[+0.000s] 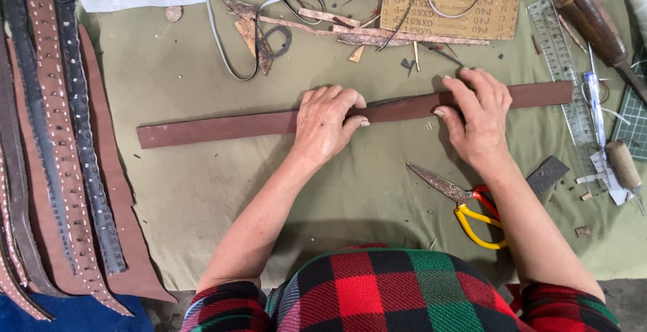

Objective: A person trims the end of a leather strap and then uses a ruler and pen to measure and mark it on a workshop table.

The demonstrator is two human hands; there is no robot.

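Head view – left hand [327, 126], right hand [477, 116] flat on leather strip [222, 127].

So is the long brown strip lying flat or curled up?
Flat: the strip lies stretched along the table, both hands pressing it down.

Person at bench wears a plaid garment, woven check of red, dark green and black with thin pale lines crossing the squares; the fabric looks soft and thick, flannel-like. Both sleeves are pushed up to about the elbow, leaving forearms bare down to the left hand [327, 126] and right hand [477, 117]. No rings, watch, bracelets or gloves visible on either hand; fingernails are short and unpainted, and the plaid runs unbroken across the front of the body between the two sleeves.
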